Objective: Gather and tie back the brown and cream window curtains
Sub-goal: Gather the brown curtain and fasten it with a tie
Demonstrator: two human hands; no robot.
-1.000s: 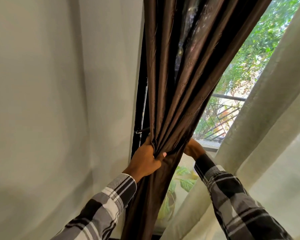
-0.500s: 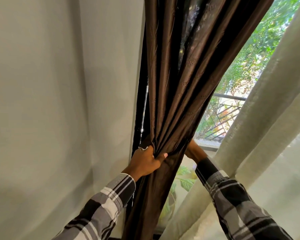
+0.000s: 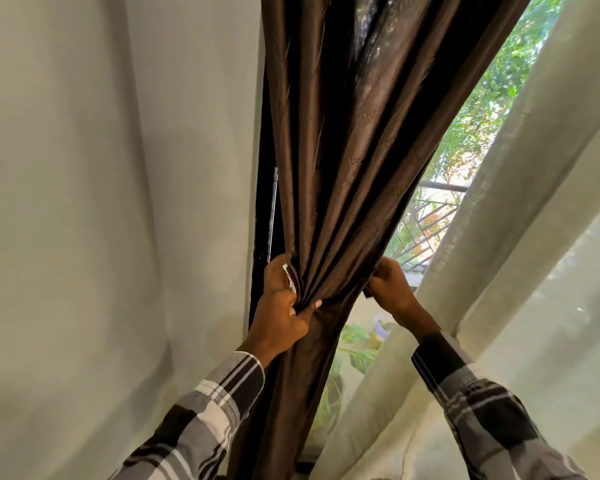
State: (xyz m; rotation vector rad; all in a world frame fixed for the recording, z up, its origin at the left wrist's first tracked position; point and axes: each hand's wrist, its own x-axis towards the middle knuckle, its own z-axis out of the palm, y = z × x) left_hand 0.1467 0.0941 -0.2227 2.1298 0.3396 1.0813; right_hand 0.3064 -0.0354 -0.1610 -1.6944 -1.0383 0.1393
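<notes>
The brown curtain hangs at the window's left side, gathered into tight folds at its waist. My left hand clutches the bunched folds from the left, thumb pressed over the fabric, with a small white tag showing by the fingers. My right hand grips the curtain's right edge, pinching something dark that I cannot make out. The cream curtain slants down at the right, loose and apart from both hands.
A pale wall fills the left. A thin metal rod runs down the dark window frame behind the brown curtain. Through the glass I see a railing, trees and a leafy plant.
My right hand has come out from behind the brown curtain to its right edge and now shows fully. My left hand keeps its hold, shifted slightly up.
</notes>
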